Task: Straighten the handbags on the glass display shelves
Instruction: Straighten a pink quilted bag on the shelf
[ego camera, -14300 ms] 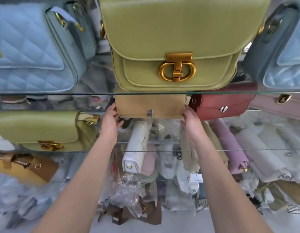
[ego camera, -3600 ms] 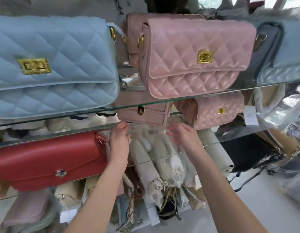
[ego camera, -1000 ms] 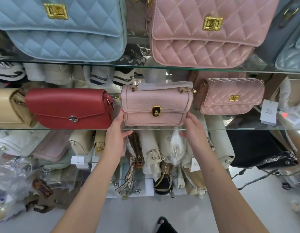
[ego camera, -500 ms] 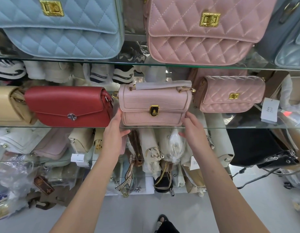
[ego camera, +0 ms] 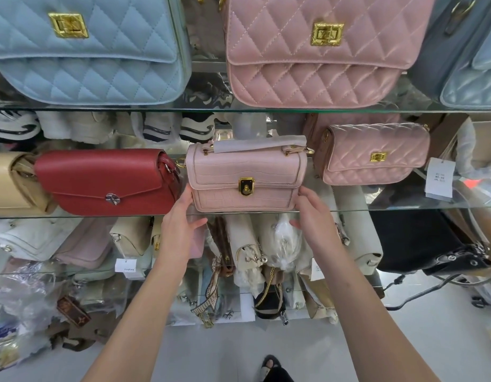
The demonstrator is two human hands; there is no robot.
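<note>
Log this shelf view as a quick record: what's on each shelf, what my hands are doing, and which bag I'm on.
top shelf: blue quilted bag, big pink quilted bag
middle shelf: red bag, pink croc bag, small pink quilted bag
bag in hand: pink croc bag, upright, clasp facing out
left hand: open, fingertips at the bag's lower left corner
right hand: open, fingertips at its lower right corner
price tag: right of the small quilted bag

Striped sneakers (ego camera: 196, 127) sit behind the glass, a white paper tag (ego camera: 439, 179) hangs at right, and crumpled plastic wrapping (ego camera: 24, 304) lies heaped above a pale grey floor (ego camera: 233, 354).
</note>
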